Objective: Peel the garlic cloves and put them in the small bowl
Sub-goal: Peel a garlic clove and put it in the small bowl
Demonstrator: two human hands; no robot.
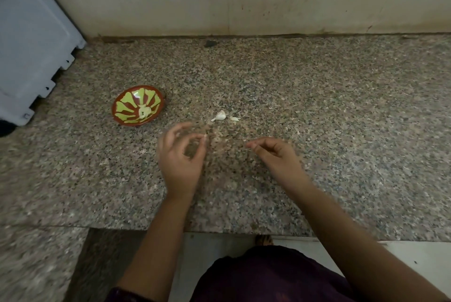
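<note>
granite counter [317, 106]; garlic clove [220, 115] just beyond left hand [180, 157] fingertips [202, 142], apart

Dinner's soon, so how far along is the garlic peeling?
Done: a few peeled cloves lie in the small bowl. In hand: nothing clearly; the left hand and right hand are blurred above the counter. Remaining: one unpeeled clove and a smaller piece beside it on the counter.
</note>
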